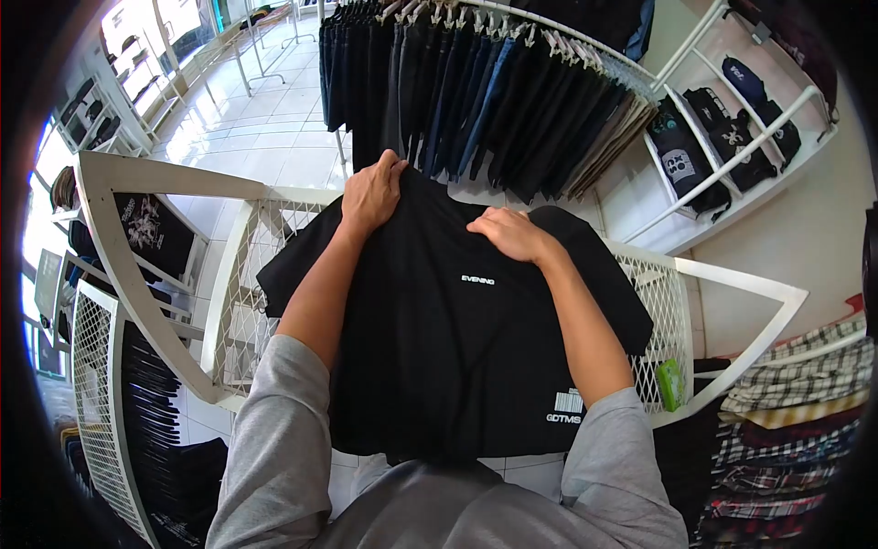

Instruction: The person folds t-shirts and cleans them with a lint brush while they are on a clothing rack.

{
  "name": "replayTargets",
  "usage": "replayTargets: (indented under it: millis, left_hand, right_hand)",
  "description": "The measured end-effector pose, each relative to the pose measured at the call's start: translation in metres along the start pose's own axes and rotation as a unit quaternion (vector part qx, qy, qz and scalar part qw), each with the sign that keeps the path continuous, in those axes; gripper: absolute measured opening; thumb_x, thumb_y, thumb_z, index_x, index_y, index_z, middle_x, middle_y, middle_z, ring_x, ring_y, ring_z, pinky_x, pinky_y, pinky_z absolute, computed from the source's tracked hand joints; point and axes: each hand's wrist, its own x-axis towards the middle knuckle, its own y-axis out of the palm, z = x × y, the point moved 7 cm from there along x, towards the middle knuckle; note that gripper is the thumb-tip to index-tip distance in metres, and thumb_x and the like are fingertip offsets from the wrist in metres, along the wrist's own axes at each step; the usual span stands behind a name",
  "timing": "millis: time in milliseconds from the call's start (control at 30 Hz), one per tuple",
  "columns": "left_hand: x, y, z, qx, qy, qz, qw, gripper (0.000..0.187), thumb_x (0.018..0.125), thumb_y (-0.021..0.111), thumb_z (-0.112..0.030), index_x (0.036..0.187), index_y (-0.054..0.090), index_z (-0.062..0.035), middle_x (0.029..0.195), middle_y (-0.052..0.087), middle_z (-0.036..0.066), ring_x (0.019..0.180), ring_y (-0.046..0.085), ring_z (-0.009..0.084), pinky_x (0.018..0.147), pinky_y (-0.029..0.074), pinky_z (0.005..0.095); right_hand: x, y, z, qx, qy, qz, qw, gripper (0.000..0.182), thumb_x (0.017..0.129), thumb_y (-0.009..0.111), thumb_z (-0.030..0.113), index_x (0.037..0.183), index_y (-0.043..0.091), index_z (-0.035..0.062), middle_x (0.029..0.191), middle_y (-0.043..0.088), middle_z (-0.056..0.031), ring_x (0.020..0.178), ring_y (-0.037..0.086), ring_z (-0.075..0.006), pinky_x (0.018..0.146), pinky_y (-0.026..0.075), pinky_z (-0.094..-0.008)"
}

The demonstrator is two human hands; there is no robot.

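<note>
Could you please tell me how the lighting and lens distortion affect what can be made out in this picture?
Head view: strong glare whitens the windows and streaks the tiled floor at upper left; the wide lens bows the white mesh rack and darkens the corners; the black shirt shows few folds, yet its chest lettering reads clearly.

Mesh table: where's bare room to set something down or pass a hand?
Left: mesh between left frame and left sleeve. Right: narrower strip between right sleeve and right frame, above the green pack. Both frames are open inside; a hand should pass. Crowded: the middle, with shirt, left hand and right hand.
</note>
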Motion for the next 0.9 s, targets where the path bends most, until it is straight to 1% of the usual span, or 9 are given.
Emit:
replayTargets:
  millis: [67,133,200,267,400,500,667,767,900]
  left_hand:
    - [0.001,0.002,0.001,0.01,0.003,-0.002,1.0,0.026,0.105,0.05,-0.033,0.099,0.053,-0.0073,0.081,0.069,0.022,0.079,0.067,0.0462,0.068,0.049,0.0557]
    - [0.0,0.001,-0.001,0.007,0.014,-0.002,1.0,0.027,0.105,0.051,-0.033,0.099,0.053,-0.007,0.08,0.069,0.023,0.079,0.067,0.0459,0.068,0.049,0.0556]
    - [0.0,-0.001,0.0,0.011,-0.003,-0.006,1.0,0.027,0.105,0.051,-0.033,0.099,0.054,-0.0068,0.081,0.069,0.023,0.08,0.067,0.0458,0.069,0.049,0.0554]
    - [0.001,0.002,0.003,-0.001,-0.007,-0.003,1.0,0.026,0.104,0.053,-0.033,0.1,0.056,-0.0074,0.082,0.069,0.022,0.081,0.067,0.0454,0.071,0.049,0.0552]
    - [0.002,0.001,0.017,-0.057,-0.044,0.028,0.997,0.029,0.1,0.061,-0.035,0.105,0.061,-0.0068,0.096,0.07,0.018,0.096,0.066,0.0393,0.084,0.05,0.0486]
    - [-0.016,-0.036,-0.016,-0.042,-0.023,-0.006,0.999,0.028,0.097,0.066,-0.032,0.108,0.061,-0.0059,0.105,0.067,0.018,0.101,0.063,0.0396,0.088,0.049,0.0474]
    - [-0.116,-0.111,-0.115,0.062,0.089,0.017,0.994,0.033,0.087,0.076,-0.024,0.11,0.063,-0.0046,0.114,0.061,0.016,0.114,0.055,0.0373,0.096,0.044,0.0475]
    - [-0.185,-0.129,-0.143,0.013,0.036,0.119,0.992,0.03,0.088,0.077,-0.025,0.105,0.067,-0.004,0.107,0.061,0.017,0.105,0.058,0.0386,0.095,0.045,0.0486]
    - [-0.242,-0.116,-0.146,-0.056,-0.027,0.185,0.981,0.036,0.087,0.078,-0.032,0.105,0.069,-0.002,0.105,0.06,0.016,0.104,0.057,0.035,0.092,0.047,0.044]
  right_hand:
    - [-0.008,-0.002,0.006,-0.156,0.004,-0.032,0.987,0.054,0.097,0.051,0.052,0.104,0.078,0.0056,0.111,0.072,-0.0144,0.118,0.059,-0.0325,0.109,0.032,-0.0434]
    - [-0.017,-0.007,0.004,-0.154,-0.022,-0.057,0.986,0.052,0.097,0.055,0.052,0.097,0.079,0.0063,0.115,0.07,-0.0135,0.12,0.058,-0.0321,0.108,0.033,-0.0452]
    - [-0.05,-0.041,0.01,-0.131,-0.092,-0.299,0.941,0.042,0.095,0.064,0.047,0.097,0.08,0.0085,0.118,0.068,-0.012,0.118,0.059,-0.0311,0.106,0.036,-0.0445]
    - [-0.078,-0.062,-0.021,-0.144,-0.042,-0.385,0.91,0.032,0.09,0.073,0.039,0.11,0.076,0.0144,0.118,0.067,-0.0105,0.117,0.062,-0.0308,0.1,0.044,-0.0488]
    - [-0.159,-0.076,-0.095,-0.197,0.231,-0.354,0.885,0.036,0.09,0.072,0.04,0.116,0.074,0.015,0.121,0.065,-0.0148,0.118,0.061,-0.0347,0.101,0.047,-0.0486]
    - [-0.211,-0.074,-0.121,-0.216,0.292,-0.349,0.864,0.035,0.092,0.071,0.038,0.118,0.073,0.0138,0.121,0.063,-0.0192,0.117,0.06,-0.0379,0.102,0.047,-0.045]
    - [-0.233,-0.07,-0.139,-0.177,0.25,-0.403,0.863,0.037,0.093,0.071,0.038,0.117,0.073,0.0102,0.114,0.063,-0.0207,0.111,0.06,-0.0403,0.098,0.048,-0.0467]
    - [-0.24,-0.063,-0.138,-0.212,0.251,-0.443,0.834,0.039,0.092,0.072,0.036,0.11,0.072,0.0015,0.109,0.063,-0.0226,0.105,0.061,-0.0415,0.093,0.05,-0.049]
    - [-0.246,-0.059,-0.142,-0.176,0.217,-0.463,0.841,0.027,0.09,0.074,0.025,0.104,0.072,0.0016,0.098,0.069,-0.0213,0.095,0.066,-0.0394,0.089,0.052,-0.0468]
